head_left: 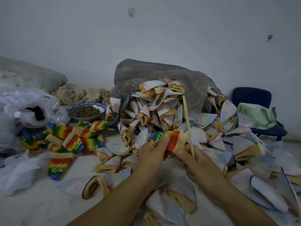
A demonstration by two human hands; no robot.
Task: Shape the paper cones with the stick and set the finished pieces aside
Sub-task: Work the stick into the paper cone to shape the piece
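Head view: both forearms reach forward over the near edge of a pale surface (pixel 40 207). The left hand (pixel 154 149) curls its fingers round the blue-green pointed end of a rainbow-striped paper cone with a tan mouth (pixel 170 141), with the thumb lying on top. The right hand (pixel 193 160) pinches the lower end of a thin pale wooden stick (pixel 188 124) between thumb and curled fingers. The stick stands nearly upright, just beside the cone's tan mouth.

Behind the hands, a grey translucent plastic bag (pixel 146 70) lies open toward the camera. A heap of pale pink-and-blue unshaped paper cones (pixel 162 111) spills from it across the surface to the near right edge. At the left, a pile of rainbow-striped shaped cones (pixel 70 141) lies well apart from the hands. Behind that pile, a blue-rimmed shallow bowl (pixel 81 104) holds small dark pieces. A crumpled clear plastic bag (pixel 19 101) sits at the far left edge.
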